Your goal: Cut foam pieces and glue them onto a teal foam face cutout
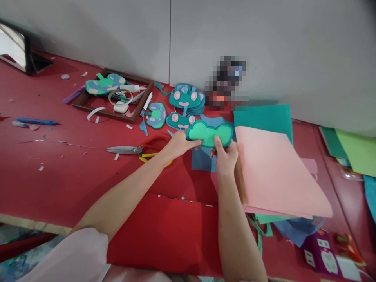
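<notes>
Grey panels (pixel 117 35) stand along the far edge of the red worktop (pixel 82 176). Toward its right side, a large pink sheet (pixel 279 168) tops a stack that reaches toward the near edge, and a teal sheet (pixel 264 115) shows behind it, close to the far edge. A dark wooden frame (pixel 144 100) lies left of centre near that same edge, with a green felt shape (pixel 104 85) across its far left corner. At the worktop's far left corner leans a tablet (pixel 13 47) in a black case. Scissors (pixel 123 150) with red and yellow handles lie open left of the middle, the left forearm passing over the handles.

Over the middle, rather nearer the far edge, is a bright green mask-shaped piece (pixel 202 133) rimmed in darker teal. The left grip (pixel 179 144) pinches its left end; the right grip (pixel 226 156) pinches its right part, thumb flat on top. Just beyond, toward the far edge, sits a pile of frog-faced pieces (pixel 182 101). A blue felt piece (pixel 199 160) lies below the hands. Smaller again, a blue pen (pixel 37 121) rests toward the left.
</notes>
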Demonstrator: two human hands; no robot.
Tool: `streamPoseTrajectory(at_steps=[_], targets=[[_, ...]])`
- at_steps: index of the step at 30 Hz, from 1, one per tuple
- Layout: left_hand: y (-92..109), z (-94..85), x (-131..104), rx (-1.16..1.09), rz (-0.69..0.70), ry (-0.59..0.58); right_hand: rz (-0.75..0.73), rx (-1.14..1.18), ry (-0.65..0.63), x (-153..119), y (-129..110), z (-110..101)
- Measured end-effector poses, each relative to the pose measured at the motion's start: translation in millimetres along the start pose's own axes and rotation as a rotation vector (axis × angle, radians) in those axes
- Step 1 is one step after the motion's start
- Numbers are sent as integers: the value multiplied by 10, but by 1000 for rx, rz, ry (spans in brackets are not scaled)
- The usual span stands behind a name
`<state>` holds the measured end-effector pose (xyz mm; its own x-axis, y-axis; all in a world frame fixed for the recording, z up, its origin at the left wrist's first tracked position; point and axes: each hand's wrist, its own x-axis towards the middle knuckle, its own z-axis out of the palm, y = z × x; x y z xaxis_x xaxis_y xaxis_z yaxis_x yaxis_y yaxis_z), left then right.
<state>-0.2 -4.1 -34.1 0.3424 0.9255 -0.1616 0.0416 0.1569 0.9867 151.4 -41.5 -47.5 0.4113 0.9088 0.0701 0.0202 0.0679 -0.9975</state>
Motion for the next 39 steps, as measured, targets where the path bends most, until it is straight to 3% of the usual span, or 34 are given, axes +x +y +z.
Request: streamPoseTrajectory(at_steps=[8,17,21,26,29,33,39], targets=[[-41,-1,-8,-16,27,-70,-10,-23,-79,-38,-8,52],[-37,40,-29,-30,-12,-149,38,-97,-27,-47,7,23],[1,42,-43,-90,-97,-196,50,-89,-31,-45,0,16],[34,3,-41,-34,-144,-290,-25,-196,139,-39,-53,-19],[22,-71,6,45,-38,-229,-102,-300,199,-20,-57,-65],[52,-263,61,102,64,-100,-71,-301,142,-19,-39,-76],[163,-523,17,236,-40,-194,-184,-318,104,-32,-7,-44]])
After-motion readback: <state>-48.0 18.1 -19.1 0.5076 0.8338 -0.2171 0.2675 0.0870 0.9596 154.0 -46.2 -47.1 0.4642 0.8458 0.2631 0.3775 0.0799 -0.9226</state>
